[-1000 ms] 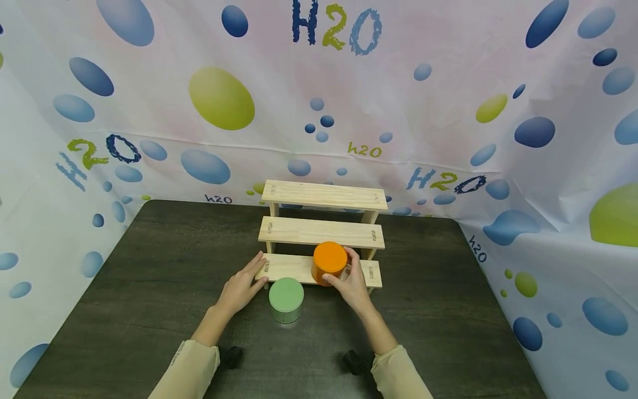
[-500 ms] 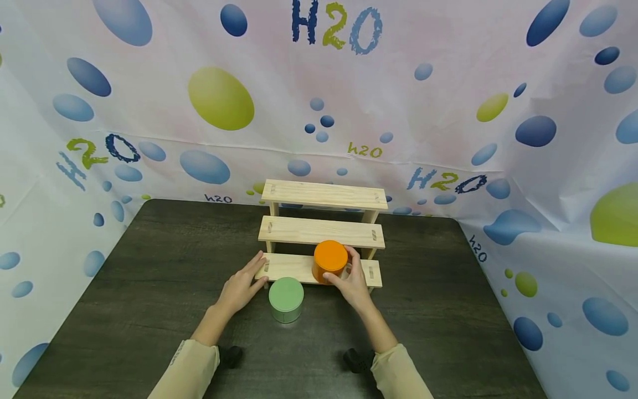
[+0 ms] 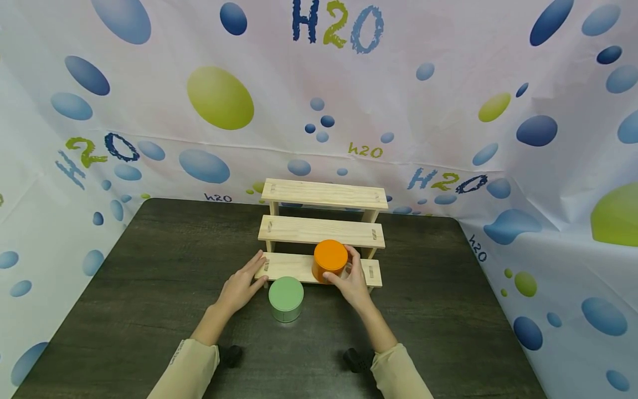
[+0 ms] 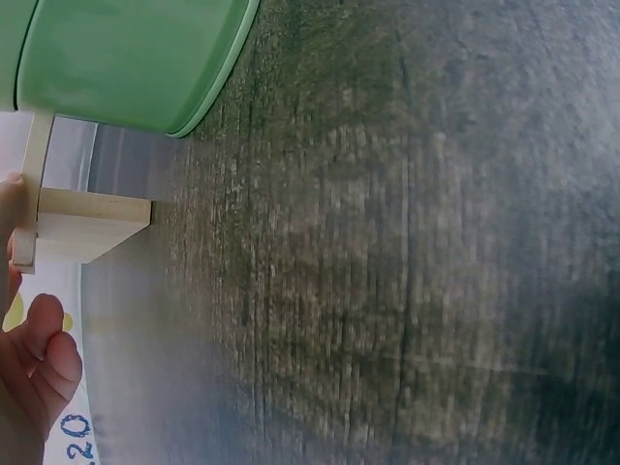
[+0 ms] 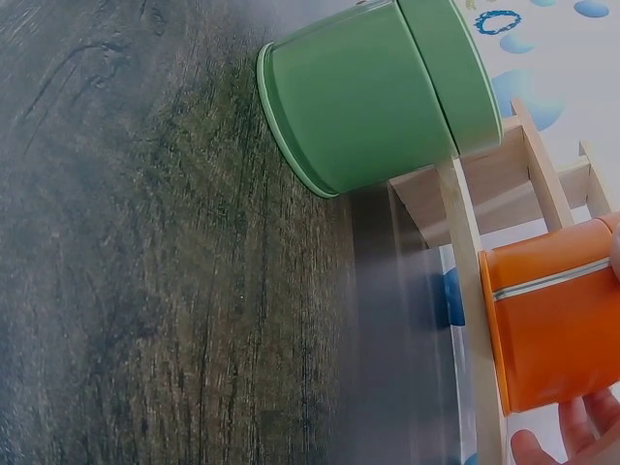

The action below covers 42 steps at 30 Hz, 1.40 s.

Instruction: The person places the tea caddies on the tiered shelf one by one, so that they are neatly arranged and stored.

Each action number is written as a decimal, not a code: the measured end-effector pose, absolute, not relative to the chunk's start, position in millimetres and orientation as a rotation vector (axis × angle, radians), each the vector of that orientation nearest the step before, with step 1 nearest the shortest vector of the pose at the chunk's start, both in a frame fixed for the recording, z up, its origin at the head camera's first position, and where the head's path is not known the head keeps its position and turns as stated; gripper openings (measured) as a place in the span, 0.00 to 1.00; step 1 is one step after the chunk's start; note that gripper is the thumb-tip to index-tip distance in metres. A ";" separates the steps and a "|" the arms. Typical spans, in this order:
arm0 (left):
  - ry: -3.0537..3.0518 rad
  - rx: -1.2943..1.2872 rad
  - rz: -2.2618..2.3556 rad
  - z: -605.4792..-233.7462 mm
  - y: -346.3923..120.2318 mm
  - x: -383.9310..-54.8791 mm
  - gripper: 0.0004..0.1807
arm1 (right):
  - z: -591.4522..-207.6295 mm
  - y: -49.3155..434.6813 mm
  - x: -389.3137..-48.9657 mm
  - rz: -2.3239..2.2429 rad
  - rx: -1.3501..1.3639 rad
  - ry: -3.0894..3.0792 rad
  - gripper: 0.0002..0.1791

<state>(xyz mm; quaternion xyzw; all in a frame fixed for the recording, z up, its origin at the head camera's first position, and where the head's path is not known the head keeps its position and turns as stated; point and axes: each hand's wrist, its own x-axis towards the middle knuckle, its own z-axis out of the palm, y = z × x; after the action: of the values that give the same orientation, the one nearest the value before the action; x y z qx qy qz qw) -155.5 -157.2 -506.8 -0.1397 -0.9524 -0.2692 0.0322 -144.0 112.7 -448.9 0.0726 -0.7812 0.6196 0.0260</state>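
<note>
A three-tier wooden shelf stand (image 3: 323,230) stands at the back of the dark table. On its lowest board sits an orange tin (image 3: 330,260), upright with its lid on top. My right hand (image 3: 351,282) holds the tin from the right side, thumb in front and fingers behind; in the right wrist view its fingertips (image 5: 576,426) touch the orange wall. My left hand (image 3: 239,288) grips the left end of the lowest board between thumb and fingers. In the left wrist view, other fingers (image 4: 48,339) curl beside the board end. A green tin (image 3: 286,299) stands on the table before the stand, untouched.
Two small black objects (image 3: 231,356) lie near my forearms, partly hidden by the sleeves. A white backdrop (image 3: 279,83) with blue and green spots rises behind the table (image 3: 164,266) and along its sides. The upper two boards rise stepwise behind the orange tin.
</note>
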 end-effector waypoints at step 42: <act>-2.931 -0.436 -0.818 -508.4 -156.6 -155.0 0.30 | -450.5 121.3 -131.3 1.908 0.172 -2.431 0.40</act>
<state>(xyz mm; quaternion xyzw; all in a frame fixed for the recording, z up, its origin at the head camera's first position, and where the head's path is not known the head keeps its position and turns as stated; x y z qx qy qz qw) -155.0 -156.6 -508.4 -0.1417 -0.9529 -0.2661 0.0338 -131.3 121.3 -450.5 0.0555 -0.7852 0.6163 0.0230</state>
